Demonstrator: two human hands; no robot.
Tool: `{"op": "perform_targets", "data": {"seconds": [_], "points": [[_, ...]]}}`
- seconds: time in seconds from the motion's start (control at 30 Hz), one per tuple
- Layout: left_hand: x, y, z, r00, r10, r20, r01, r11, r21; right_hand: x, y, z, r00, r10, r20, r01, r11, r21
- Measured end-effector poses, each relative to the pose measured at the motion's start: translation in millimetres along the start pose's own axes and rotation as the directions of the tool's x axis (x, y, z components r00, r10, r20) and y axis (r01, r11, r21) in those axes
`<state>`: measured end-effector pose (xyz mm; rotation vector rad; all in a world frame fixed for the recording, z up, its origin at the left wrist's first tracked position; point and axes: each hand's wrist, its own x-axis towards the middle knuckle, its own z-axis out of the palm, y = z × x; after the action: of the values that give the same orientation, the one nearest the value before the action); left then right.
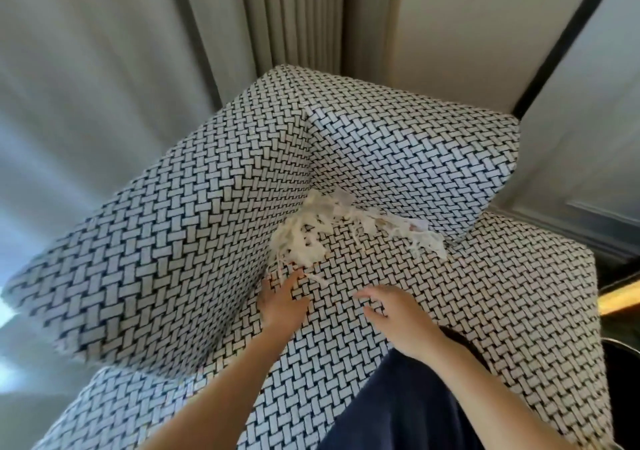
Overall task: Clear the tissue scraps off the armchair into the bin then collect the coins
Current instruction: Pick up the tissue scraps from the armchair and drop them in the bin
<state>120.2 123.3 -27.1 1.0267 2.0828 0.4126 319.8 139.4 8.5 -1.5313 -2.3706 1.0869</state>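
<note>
The left hand (282, 306) and right hand (398, 318) reach over the armchair (485, 311) seat, fingers loosely spread, holding nothing, near the tissue scraps (332, 228)

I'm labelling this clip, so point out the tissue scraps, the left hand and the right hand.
tissue scraps (308, 242), head view: the thick clump at the pile's left end.
left hand (282, 306), head view: the back of the hand.
right hand (398, 318), head view: the back of the hand.
</note>
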Motion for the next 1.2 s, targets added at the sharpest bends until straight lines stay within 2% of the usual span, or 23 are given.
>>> {"op": "perform_targets", "data": {"seconds": [0.17,0.33,0.43,0.53,0.6,0.77,0.87,1.0,1.2], "points": [[8.3,-9.2,6.5,0.995,-0.025,0.098,0.010,0.989,0.149,-1.7,-1.5,16.3,0.995,-0.093,-0.042,0.080,0.964,-0.252],[18.2,-0.3,16.5,0.989,0.020,0.147,-0.066,0.944,0.322,-7.3,-2.0,24.2,0.983,-0.147,-0.111,0.094,0.919,-0.382],[16.6,3.1,21.7,0.990,0.056,0.132,-0.102,0.921,0.375,-10.9,-2.0,29.9,0.976,-0.179,-0.122,0.110,0.895,-0.432],[13.7,1.5,24.6,0.991,0.103,0.084,-0.127,0.927,0.353,-11.6,0.5,33.0,0.972,-0.191,-0.138,0.110,0.886,-0.451],[13.5,-1.8,25.4,0.993,0.115,0.035,-0.120,0.945,0.305,-11.8,1.3,34.4,0.967,-0.193,-0.168,0.096,0.883,-0.459],[14.8,-14.9,22.8,0.992,0.107,-0.061,-0.103,0.993,0.059,-12.1,0.6,36.4,0.957,-0.203,-0.206,0.085,0.878,-0.471],[10.8,-22.9,16.0,0.993,0.104,-0.047,-0.110,0.984,-0.143,-12.0,-1.1,36.3,0.957,-0.217,-0.195,0.104,0.878,-0.467],[8.7,-25.7,2.5,0.996,0.089,-0.003,-0.083,0.920,-0.384,-12.6,-1.6,36.1,0.955,-0.236,-0.177,0.130,0.875,-0.466],[30.2,-10.0,-9.8,0.986,0.105,-0.130,-0.147,0.913,-0.379,-11.0,-1.4,35.8,0.948,-0.241,-0.207,0.129,0.888,-0.442]]}}
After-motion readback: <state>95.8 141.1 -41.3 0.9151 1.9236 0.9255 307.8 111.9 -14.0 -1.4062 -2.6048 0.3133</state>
